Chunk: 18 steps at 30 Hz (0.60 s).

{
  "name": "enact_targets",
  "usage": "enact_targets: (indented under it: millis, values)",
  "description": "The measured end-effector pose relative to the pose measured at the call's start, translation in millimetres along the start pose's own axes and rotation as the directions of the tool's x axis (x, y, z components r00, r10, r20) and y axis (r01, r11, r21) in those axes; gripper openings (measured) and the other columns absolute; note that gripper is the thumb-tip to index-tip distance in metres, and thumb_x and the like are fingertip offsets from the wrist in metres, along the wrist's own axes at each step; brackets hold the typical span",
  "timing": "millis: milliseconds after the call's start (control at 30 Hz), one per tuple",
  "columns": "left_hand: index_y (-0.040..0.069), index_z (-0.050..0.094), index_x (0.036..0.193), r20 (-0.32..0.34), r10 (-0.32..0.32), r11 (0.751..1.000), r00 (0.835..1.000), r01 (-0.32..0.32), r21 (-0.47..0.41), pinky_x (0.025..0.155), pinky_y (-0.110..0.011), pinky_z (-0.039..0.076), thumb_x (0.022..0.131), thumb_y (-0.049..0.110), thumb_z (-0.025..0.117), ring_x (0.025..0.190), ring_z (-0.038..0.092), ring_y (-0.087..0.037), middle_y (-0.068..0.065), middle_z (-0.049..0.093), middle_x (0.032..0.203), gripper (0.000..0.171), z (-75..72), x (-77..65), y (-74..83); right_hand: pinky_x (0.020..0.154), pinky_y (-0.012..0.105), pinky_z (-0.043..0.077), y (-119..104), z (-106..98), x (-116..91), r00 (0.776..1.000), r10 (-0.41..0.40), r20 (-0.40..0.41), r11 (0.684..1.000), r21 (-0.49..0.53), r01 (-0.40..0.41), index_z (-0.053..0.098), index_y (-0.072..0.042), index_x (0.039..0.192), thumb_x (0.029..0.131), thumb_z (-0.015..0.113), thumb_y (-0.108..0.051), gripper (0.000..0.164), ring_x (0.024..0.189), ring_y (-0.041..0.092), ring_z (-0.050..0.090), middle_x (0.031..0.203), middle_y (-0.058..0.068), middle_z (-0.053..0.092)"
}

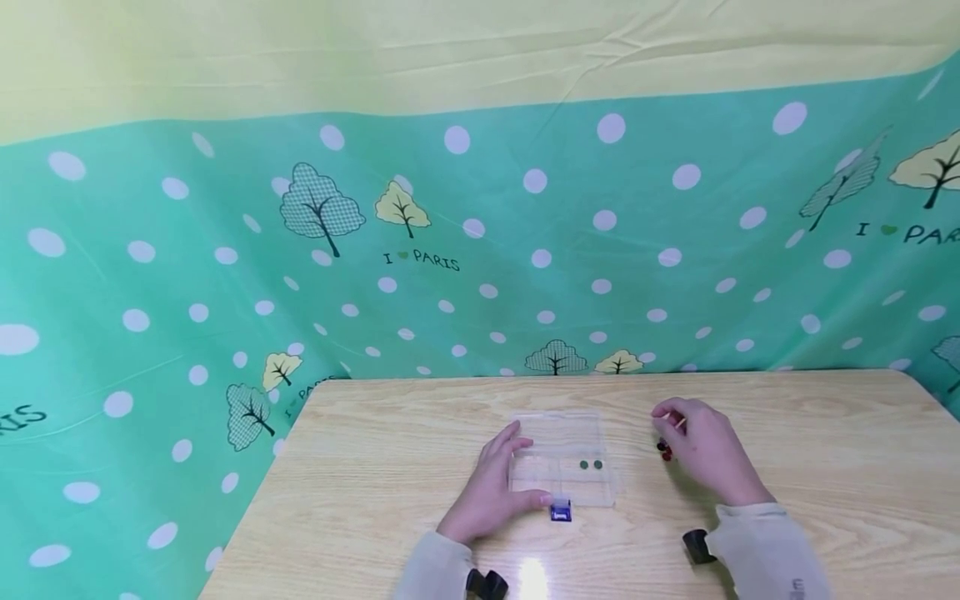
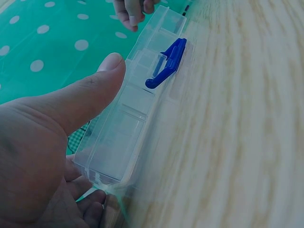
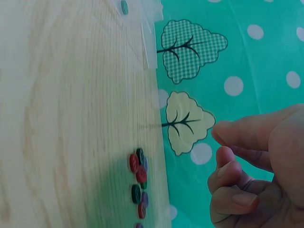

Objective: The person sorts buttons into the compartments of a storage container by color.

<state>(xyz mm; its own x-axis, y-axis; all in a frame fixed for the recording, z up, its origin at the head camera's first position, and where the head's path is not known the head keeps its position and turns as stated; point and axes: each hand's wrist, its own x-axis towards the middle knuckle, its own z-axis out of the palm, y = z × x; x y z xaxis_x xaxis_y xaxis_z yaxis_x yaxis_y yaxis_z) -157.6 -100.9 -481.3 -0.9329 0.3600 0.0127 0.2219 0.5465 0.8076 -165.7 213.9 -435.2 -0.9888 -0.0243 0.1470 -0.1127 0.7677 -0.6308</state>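
Observation:
A clear plastic box (image 1: 562, 483) with a blue latch (image 1: 561, 511) lies on the table, lid laid back. Two green buttons (image 1: 591, 465) lie in its right part. My left hand (image 1: 497, 482) holds the box at its front-left: the thumb is by the latch, the fingers about the left side. Above a small pile of buttons (image 3: 141, 174), my right hand (image 1: 703, 442) hovers with thumb and index fingertips close together and the other fingers curled. No button shows between those fingertips. The pile mixes red, dark green and purple buttons, partly hidden by the hand in the head view.
The light wooden table (image 1: 360, 492) reaches back to a green, dotted curtain (image 1: 420, 325) with printed trees. Between the box and the button pile lies a narrow strip of tabletop. Black wrist cameras (image 1: 697, 547) sit at both cuffs.

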Motion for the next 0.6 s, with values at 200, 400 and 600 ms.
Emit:
enact_targets:
  millis: [200,400,600]
  values:
    - [0.010,0.050,0.144,0.005,-0.002,1.000,1.000,0.002,-0.010,0.117,-0.063,0.024,0.077,0.044,0.084,0.151,0.019,-0.035,-0.006,0.021,0.166,0.083,-0.4,0.0,0.2,0.059,0.031,0.046,9.2,-2.6,-0.7,1.000,0.006,0.005,1.000,-0.019,-0.006,0.069,0.000,0.110,0.098,0.060,-0.009,0.017,0.073,0.019,0.053,0.088,0.006,0.062]
    - [0.010,0.049,0.144,0.008,-0.002,1.000,1.000,0.002,-0.007,0.117,-0.062,0.024,0.077,0.043,0.084,0.151,0.018,-0.035,-0.006,0.020,0.166,0.083,-0.8,0.1,0.6,0.061,0.032,0.046,15.3,-4.7,0.2,1.000,0.011,0.014,0.999,-0.036,-0.010,0.069,0.000,0.110,0.097,0.060,-0.006,0.017,0.076,0.021,0.054,0.090,0.007,0.063]
    - [0.011,0.050,0.144,0.003,0.006,1.000,1.000,-0.006,-0.009,0.117,-0.063,0.024,0.077,0.044,0.085,0.151,0.019,-0.035,-0.006,0.021,0.166,0.082,-0.7,0.4,-0.2,0.058,0.032,0.045,17.7,-6.7,0.4,0.999,0.012,0.032,0.999,-0.045,-0.010,0.069,0.001,0.108,0.096,0.061,-0.005,0.016,0.075,0.021,0.055,0.088,0.006,0.062]
